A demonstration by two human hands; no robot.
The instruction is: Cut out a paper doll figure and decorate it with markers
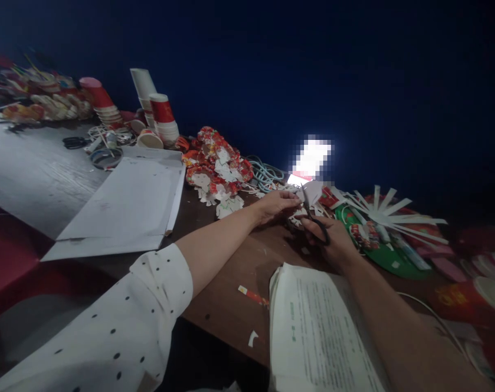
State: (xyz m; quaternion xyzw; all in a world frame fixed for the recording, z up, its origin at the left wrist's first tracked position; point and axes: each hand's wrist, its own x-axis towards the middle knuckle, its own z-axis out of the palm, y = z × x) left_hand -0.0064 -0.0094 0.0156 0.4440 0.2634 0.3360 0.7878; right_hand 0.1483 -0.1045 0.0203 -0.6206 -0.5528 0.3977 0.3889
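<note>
My right hand (332, 238) grips a pair of scissors (323, 231) with dark handles, the blades pointing up and away from me. Just left of the blades, my left hand (276, 206) is closed in a pinch on a small white piece of paper, mostly hidden by the fingers. A pale paper piece (312, 191) shows beside the blade tips. Beneath and around both hands lie white paper scraps (299, 215) on the brown table (231, 261). Left of my left hand is a heap of red patterned and white paper cutouts (218, 160).
An open booklet (312, 326) lies near the front edge. Stacked paper cups (164, 121) and a white folder (124, 201) are at left. Behind my hands are a glowing screen (312, 158) and coiled cables (266, 173). At right, a strip-cut paper cup (384, 215) rests over a green tray (394, 264).
</note>
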